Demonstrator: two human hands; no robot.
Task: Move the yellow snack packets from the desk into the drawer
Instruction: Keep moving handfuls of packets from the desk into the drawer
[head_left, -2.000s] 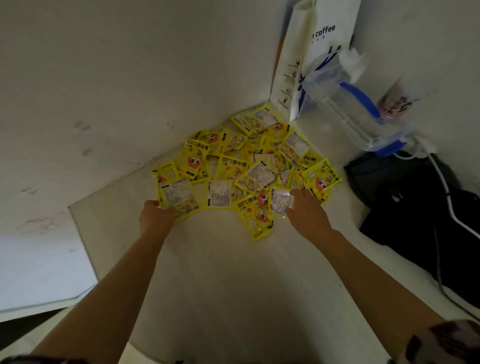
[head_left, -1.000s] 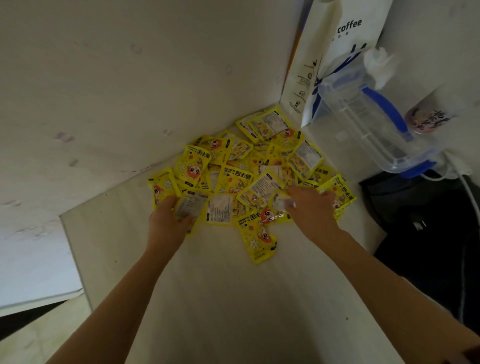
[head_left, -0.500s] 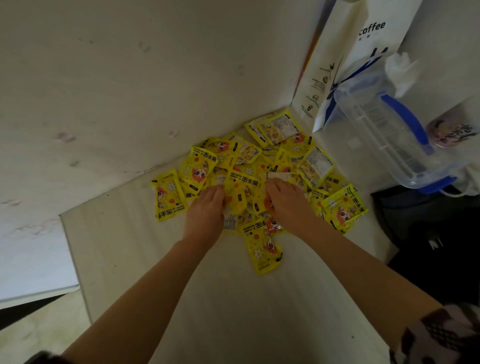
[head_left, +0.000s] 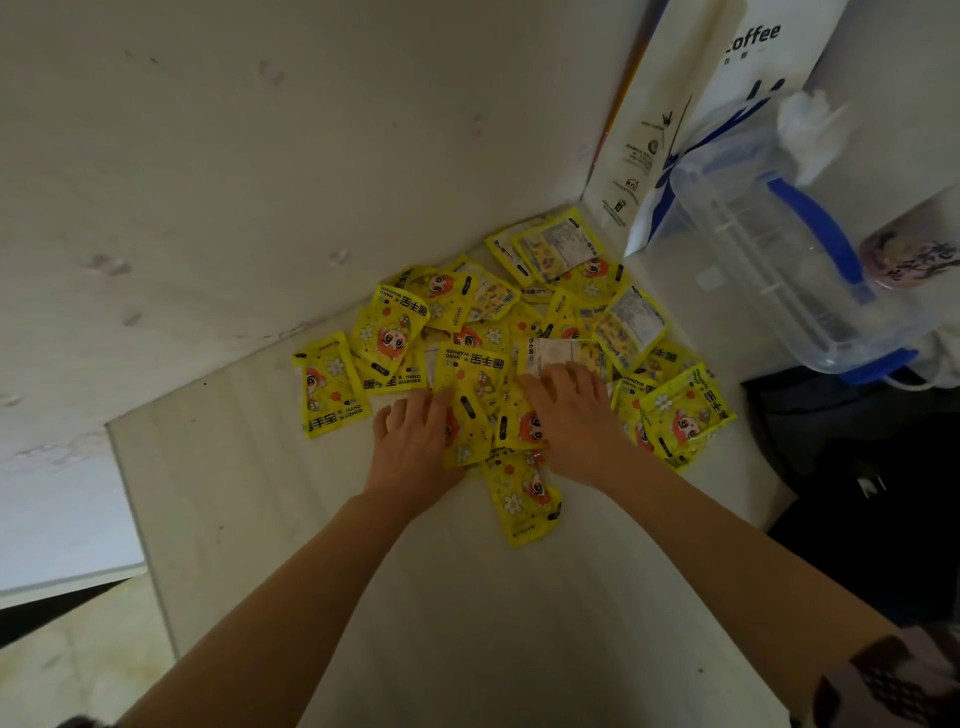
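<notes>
The yellow packets (head_left: 519, 358) lie heaped in the desk (head_left: 363, 597) corner. Both hands press flat on the heap, left hand (head_left: 413, 449) and right hand (head_left: 571, 415), fingers (head_left: 582, 374) spread and released, covering several packets. No drawer shows; the clear jug (head_left: 779, 270) is partly cut off.

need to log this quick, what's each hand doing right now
Left hand: open, fingers flat on the yellow packets.
Right hand: open, fingers spread flat on the packets, nothing lifted.
</notes>
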